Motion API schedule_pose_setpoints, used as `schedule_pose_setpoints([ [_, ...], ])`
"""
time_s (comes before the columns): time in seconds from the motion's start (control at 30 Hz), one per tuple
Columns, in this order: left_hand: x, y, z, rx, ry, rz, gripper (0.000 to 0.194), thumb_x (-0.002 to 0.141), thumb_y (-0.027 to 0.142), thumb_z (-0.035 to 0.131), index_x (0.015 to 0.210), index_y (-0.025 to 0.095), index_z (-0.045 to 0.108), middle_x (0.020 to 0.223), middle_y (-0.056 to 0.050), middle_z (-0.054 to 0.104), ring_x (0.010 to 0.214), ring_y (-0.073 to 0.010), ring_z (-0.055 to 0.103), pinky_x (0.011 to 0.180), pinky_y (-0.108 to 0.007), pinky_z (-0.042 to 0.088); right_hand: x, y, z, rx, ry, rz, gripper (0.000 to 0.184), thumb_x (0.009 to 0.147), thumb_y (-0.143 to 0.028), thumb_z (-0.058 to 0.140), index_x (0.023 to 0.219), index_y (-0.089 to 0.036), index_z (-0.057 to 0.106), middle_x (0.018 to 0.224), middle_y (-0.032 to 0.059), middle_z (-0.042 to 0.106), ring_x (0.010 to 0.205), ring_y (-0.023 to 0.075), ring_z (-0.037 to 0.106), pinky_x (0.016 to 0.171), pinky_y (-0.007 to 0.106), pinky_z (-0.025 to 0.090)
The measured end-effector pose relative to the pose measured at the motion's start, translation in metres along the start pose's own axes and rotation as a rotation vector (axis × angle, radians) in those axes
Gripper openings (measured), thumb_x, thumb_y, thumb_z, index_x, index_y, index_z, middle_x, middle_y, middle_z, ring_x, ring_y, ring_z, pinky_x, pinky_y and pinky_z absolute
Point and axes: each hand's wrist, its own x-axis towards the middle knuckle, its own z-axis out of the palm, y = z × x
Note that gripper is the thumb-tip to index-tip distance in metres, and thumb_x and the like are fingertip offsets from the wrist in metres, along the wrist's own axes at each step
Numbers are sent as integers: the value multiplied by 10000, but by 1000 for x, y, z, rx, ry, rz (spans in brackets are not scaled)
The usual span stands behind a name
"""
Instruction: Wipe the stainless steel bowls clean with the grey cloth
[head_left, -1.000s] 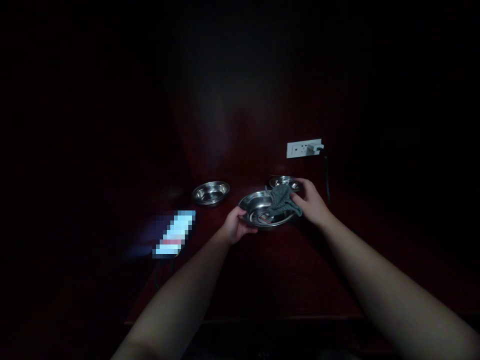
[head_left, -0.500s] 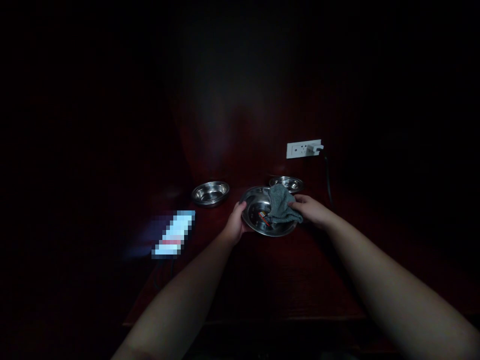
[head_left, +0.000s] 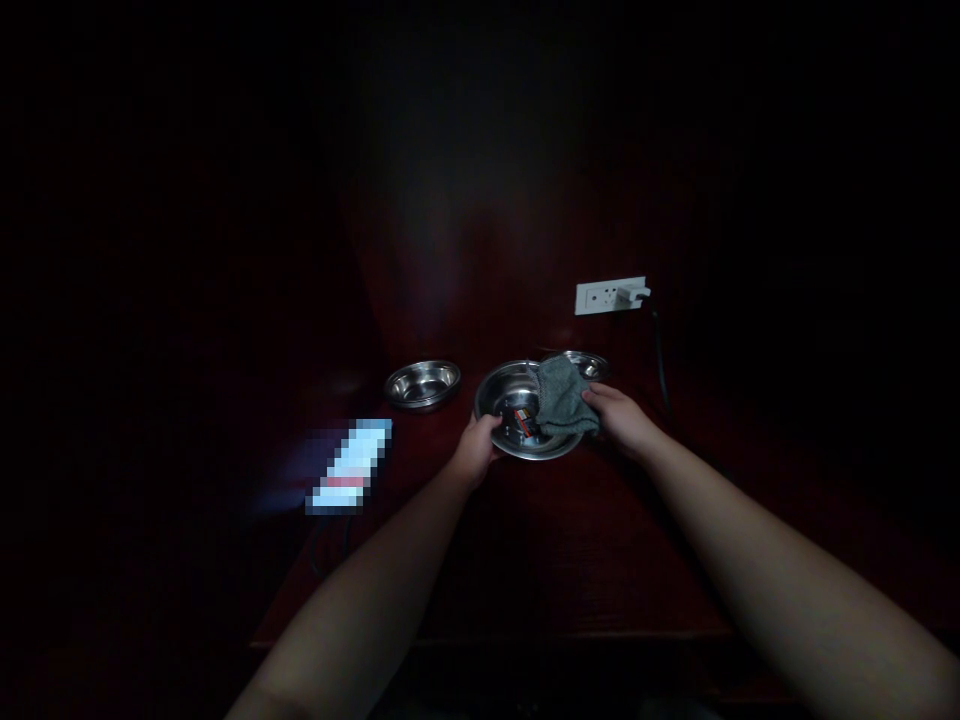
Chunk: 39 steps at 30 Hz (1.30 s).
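Observation:
My left hand point(head_left: 476, 450) grips the left rim of a shiny steel bowl point(head_left: 510, 378), its thumb over the inner edge. A small red and orange patch, a label or sticker point(head_left: 523, 421), shows on the bowl's inside. In my right hand point(head_left: 613, 410) is a grey-green cloth point(head_left: 566, 397), pinched at its right side and lying over the bowl's right part. That cloth hides the bowl's right rim. Behind it, a second steel bowl point(head_left: 592, 362) is partly covered from view.
Stacked steel bowls point(head_left: 422, 384) stand at the back left of the dark red table point(head_left: 555, 560). A lit, pixelated screen point(head_left: 349, 468) with cables lies at the left. On the back wall, a white socket point(head_left: 600, 296) holds a plug with a hanging black cord point(head_left: 660, 365).
The held bowl has risen slightly and shifted a little left, with its tilt changed. My left thumb reaches further over the rim, and the cloth has moved a little with my right hand.

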Motion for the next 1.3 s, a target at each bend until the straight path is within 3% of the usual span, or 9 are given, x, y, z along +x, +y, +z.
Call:
schedule_pose_setpoints([
  [0.17,1,-1,0,41,27,-34,435,690,185,490,1123,213,464,930,-66,630,704,-184,628,574,-340,531,6,9,-5,-153,-25,-57,226,749,-352,482,847,-176,584,720,22,641,621,145,572,589,260,450],
  [0.33,-2,-2,2,95,11,-54,379,689,187,483,1066,222,481,850,-38,622,657,-170,615,541,-312,519,10,8,-13,-472,137,-160,222,705,-311,565,894,-200,536,807,21,611,670,143,546,583,250,423],
  [0.47,-4,0,3,76,19,-45,346,714,204,465,1059,214,483,836,-38,617,654,-168,609,546,-321,520,10,4,-14,-306,121,-123,202,705,-330,558,855,-207,502,729,-8,557,578,121,500,513,239,396],
  [0.6,-3,1,2,59,47,-62,335,715,212,476,1050,200,498,837,-46,623,648,-163,609,555,-316,519,7,4,-9,-74,10,-68,212,706,-352,557,842,-202,495,689,-21,551,571,120,507,537,246,404],
  [0.83,0,1,-1,-23,49,-101,294,728,241,482,1012,182,531,822,-52,632,659,-156,612,595,-313,519,1,-4,-5,138,-14,19,178,668,-317,589,773,-193,515,645,-19,559,543,109,506,536,237,399],
  [1.0,4,0,-3,-9,63,-83,323,733,246,471,1047,188,517,823,-48,636,637,-155,608,577,-299,507,2,-3,-6,69,-4,9,193,655,-261,564,828,-193,516,675,-11,563,569,117,517,545,240,410],
  [1.17,5,-3,-2,63,85,-55,358,719,215,487,1075,200,515,795,-27,636,614,-155,601,527,-263,482,5,1,-5,-183,136,-99,237,588,-159,495,823,-191,508,685,-13,542,560,118,490,500,226,380],
  [1.3,2,-4,0,100,97,-63,342,729,239,498,1063,177,531,758,-32,641,625,-162,607,529,-258,481,3,1,-4,-325,89,-120,187,669,-215,406,781,-174,550,646,1,564,568,136,504,512,236,381],
])
